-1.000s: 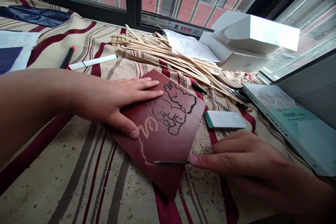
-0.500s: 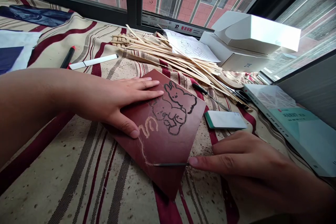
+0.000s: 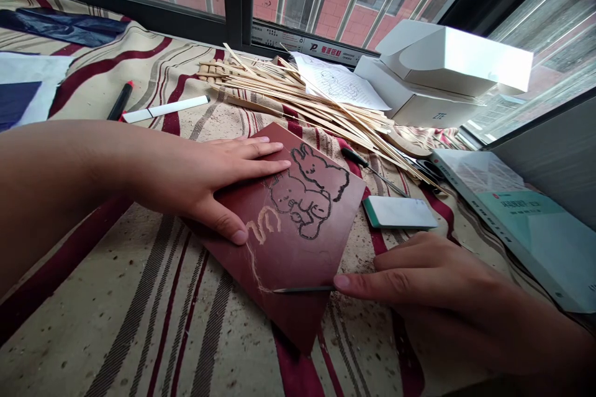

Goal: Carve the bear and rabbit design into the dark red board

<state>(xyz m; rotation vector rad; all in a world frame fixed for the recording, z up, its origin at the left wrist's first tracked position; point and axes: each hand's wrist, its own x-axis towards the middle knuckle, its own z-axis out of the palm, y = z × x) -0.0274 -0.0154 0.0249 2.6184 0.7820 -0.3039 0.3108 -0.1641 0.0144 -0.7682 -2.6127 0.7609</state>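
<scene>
We steady a maroon carving board [image 3: 298,304] with one hand and set a slim steel carving tool [image 3: 302,289] against it with the other.

The board lies askew on a striped cloth [image 3: 139,329], one corner pointing toward us. Our left hand [image 3: 209,183] presses flat on its left side, fingers gently spread. Our right hand [image 3: 419,285], the nearer to the tool, seems to pinch the shaft's end between thumb and fingers, though they hide the exact hold. The shaft runs almost level from that hand toward the left, its tip meeting the lower end of a pale carved line [image 3: 261,254] below the rabbit outline [image 3: 302,192]. Bamboo strips [image 3: 298,90] lie beyond the board.
</scene>
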